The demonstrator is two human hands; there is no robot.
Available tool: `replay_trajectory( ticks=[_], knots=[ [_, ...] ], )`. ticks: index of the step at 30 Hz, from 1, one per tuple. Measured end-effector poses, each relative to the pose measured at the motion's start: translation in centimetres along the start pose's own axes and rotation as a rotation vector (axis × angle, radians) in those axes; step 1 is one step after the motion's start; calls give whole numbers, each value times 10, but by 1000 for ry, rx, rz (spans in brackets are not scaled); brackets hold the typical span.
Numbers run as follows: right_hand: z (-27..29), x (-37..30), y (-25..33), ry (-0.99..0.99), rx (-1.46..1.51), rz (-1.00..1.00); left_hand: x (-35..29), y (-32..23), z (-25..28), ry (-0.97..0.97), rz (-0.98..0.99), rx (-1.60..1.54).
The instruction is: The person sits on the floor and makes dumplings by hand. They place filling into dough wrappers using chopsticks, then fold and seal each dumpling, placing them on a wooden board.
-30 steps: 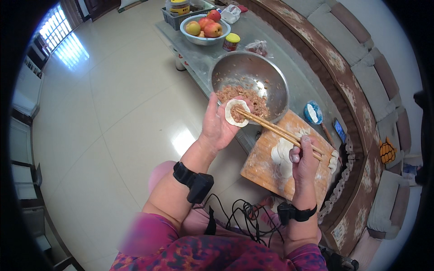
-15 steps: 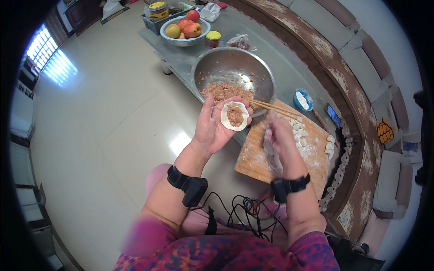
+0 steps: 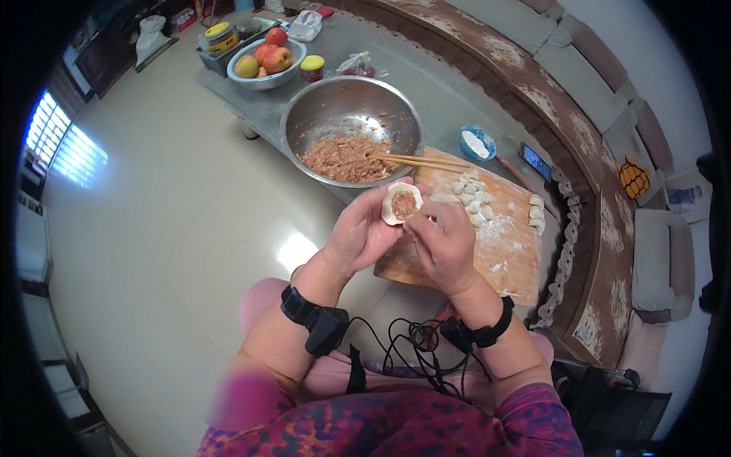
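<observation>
While fingers [image 3: 417, 224] touch the wrapper's edge [image 3: 388, 206] — floor [image 3: 190, 206] spreads left.

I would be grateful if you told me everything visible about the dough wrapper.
The dough wrapper is a pale, thin, soft-looking round with a slightly wavy edge, open and unsealed. A mound of pinkish-brown minced filling covers its middle, leaving a bare rim. It rests in the left hand, off the table, near the metal bowl's near side. The right hand's fingertips meet its lower right edge; whether they pinch it is unclear. Its underside is hidden.
</observation>
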State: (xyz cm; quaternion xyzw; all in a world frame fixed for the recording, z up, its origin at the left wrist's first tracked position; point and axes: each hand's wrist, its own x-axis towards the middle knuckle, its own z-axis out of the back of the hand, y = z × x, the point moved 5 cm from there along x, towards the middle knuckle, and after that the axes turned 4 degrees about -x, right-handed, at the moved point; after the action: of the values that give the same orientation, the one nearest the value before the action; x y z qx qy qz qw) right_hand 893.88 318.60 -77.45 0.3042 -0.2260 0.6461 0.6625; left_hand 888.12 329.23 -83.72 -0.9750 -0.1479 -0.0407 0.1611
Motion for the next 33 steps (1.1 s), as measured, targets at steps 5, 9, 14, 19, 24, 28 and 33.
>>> replay_trajectory(
  ticks=[5, 9, 14, 19, 24, 28, 33],
  knots=[
    [-4, 25, -11, -83, 176, -214, -7, -6, 0, -122, -21, 284],
    [10, 26, -1, -164, 232, -277, -6, -5, -8, -143, -109, 138],
    [9, 14, -8, 0, 403, -568, 3, -14, -13, -94, -210, 59],
    [-6, 16, -17, -1, 516, -617, 6, -14, -7, -76, -238, 36],
    [-14, 13, -19, 11, 539, -665, 11, -11, -4, -40, -229, 58],
    [-13, 12, -20, -17, 494, -601, 11, -13, -6, -16, -221, 83],
    [-17, 12, -22, -99, 616, -592, 9, -15, -5, -66, -203, 141]
  ],
)
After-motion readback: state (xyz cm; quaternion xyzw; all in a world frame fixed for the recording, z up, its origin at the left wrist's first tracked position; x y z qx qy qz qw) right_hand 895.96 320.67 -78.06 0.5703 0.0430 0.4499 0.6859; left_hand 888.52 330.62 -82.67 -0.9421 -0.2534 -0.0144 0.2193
